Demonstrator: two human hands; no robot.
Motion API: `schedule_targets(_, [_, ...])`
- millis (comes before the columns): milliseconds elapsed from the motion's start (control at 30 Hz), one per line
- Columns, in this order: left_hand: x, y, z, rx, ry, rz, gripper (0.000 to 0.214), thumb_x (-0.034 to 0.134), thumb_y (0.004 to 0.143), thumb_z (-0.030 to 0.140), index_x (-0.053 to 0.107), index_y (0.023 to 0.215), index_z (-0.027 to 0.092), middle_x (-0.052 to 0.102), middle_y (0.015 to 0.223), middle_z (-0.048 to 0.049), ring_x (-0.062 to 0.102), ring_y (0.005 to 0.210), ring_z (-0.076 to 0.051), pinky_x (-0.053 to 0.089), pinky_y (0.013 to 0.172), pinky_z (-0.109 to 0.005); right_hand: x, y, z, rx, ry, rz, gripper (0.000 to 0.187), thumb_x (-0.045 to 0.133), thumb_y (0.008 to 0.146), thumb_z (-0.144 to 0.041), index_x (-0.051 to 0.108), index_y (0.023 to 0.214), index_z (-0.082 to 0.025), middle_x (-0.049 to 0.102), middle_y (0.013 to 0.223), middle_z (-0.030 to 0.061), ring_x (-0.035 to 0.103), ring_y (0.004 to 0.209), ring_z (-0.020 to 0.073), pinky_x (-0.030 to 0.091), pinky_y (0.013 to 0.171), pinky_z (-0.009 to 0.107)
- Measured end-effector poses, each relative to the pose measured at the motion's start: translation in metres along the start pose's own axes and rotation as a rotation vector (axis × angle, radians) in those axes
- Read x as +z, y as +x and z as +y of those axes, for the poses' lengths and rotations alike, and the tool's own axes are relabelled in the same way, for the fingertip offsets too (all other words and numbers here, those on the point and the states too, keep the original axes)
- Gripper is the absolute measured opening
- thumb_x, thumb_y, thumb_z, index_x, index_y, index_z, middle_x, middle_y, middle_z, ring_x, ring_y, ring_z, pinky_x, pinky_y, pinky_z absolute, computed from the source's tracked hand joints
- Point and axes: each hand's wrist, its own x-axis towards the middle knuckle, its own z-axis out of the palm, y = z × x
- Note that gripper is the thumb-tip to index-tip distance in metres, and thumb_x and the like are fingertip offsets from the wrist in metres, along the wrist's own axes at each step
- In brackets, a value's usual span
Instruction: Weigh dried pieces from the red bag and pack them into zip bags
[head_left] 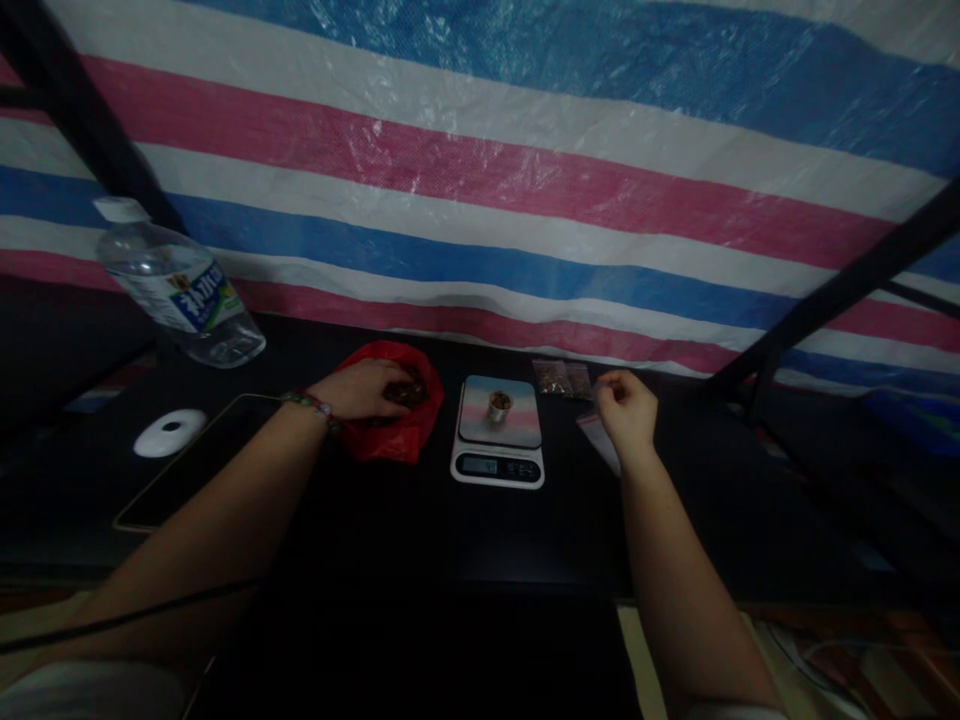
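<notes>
My left hand (364,390) reaches into a red plastic bag (397,445) of dark brown pieces (405,390). Its fingers curl over the pieces; their tips are partly hidden. Right of the bag stands a white kitchen scale (499,478) with a lit display. On its plate is a small metal cup (500,405) filled with brown bits. My right hand (628,415) is closed in a pinch at the right, and what it grips, if anything, cannot be made out. Beside and partly under it is a clear zip bag (598,440) with a red strip.
Two small filled zip bags (562,380) lie behind the scale's right side. At the left are a clear plastic bottle (187,290), a white oval device (170,433) and a dark tablet-like slab (202,465). A striped sheet (480,180) hangs behind the black table (525,540).
</notes>
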Motion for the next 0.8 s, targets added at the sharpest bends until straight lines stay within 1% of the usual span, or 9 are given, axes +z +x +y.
schedule_targets(133, [0.004, 0.002, 0.008, 0.024, -0.032, -0.016, 0.038, 0.061, 0.075, 0.033, 0.066, 0.111, 0.022, 0.066, 0.111, -0.0049, 0.061, 0.098, -0.020, 0.045, 0.087, -0.026, 0.001, -0.001, -0.002, 0.008, -0.012, -0.009, 0.019, 0.051, 0.070, -0.022, 0.066, 0.080, -0.018, 0.059, 0.064, -0.0009, 0.054, 0.057, 0.0145, 0.040, 0.058, 0.026])
schedule_targets(300, [0.012, 0.009, 0.017, 0.073, -0.051, 0.000, 0.030, 0.057, 0.077, 0.025, 0.069, 0.105, 0.021, 0.067, 0.108, -0.0045, 0.061, 0.097, -0.019, 0.044, 0.086, -0.025, 0.002, -0.002, -0.003, -0.003, -0.006, -0.013, 0.020, 0.050, 0.070, -0.022, 0.066, 0.081, -0.018, 0.059, 0.065, -0.0009, 0.053, 0.056, 0.0138, 0.040, 0.059, 0.026])
schedule_targets(433, [0.010, 0.009, 0.019, 0.078, -0.046, -0.007, 0.024, 0.055, 0.079, 0.024, 0.072, 0.095, 0.021, 0.069, 0.100, -0.0037, 0.062, 0.090, -0.018, 0.045, 0.079, -0.024, 0.002, -0.002, -0.002, -0.004, -0.012, -0.018, 0.019, 0.050, 0.070, -0.022, 0.065, 0.081, -0.018, 0.059, 0.065, -0.0006, 0.054, 0.058, 0.0139, 0.040, 0.059, 0.026])
schedule_targets(533, [0.006, 0.007, 0.017, 0.087, -0.049, -0.021, 0.022, 0.054, 0.080, 0.024, 0.073, 0.092, 0.022, 0.070, 0.098, -0.0023, 0.063, 0.086, -0.016, 0.044, 0.076, -0.023, 0.002, -0.002, -0.002, -0.012, -0.019, -0.019, 0.019, 0.050, 0.071, -0.022, 0.065, 0.081, -0.018, 0.059, 0.066, -0.0005, 0.054, 0.059, 0.0141, 0.041, 0.060, 0.026])
schedule_targets(667, [0.002, 0.005, 0.016, 0.032, -0.060, -0.014, 0.025, 0.052, 0.083, 0.028, 0.073, 0.096, 0.023, 0.071, 0.099, -0.0018, 0.064, 0.086, -0.016, 0.044, 0.077, -0.022, 0.001, -0.002, -0.005, 0.000, -0.026, -0.028, 0.019, 0.050, 0.070, -0.021, 0.065, 0.080, -0.018, 0.059, 0.064, -0.0008, 0.054, 0.058, 0.0141, 0.040, 0.059, 0.026])
schedule_targets(800, [-0.003, 0.003, 0.019, 0.000, -0.053, -0.011, 0.029, 0.048, 0.085, 0.030, 0.072, 0.101, 0.022, 0.070, 0.104, -0.0034, 0.063, 0.091, -0.017, 0.045, 0.079, -0.023, 0.001, -0.002, -0.006, 0.018, -0.012, -0.028, 0.020, 0.050, 0.069, -0.022, 0.066, 0.080, -0.018, 0.059, 0.064, -0.0008, 0.053, 0.056, 0.0141, 0.040, 0.059, 0.026])
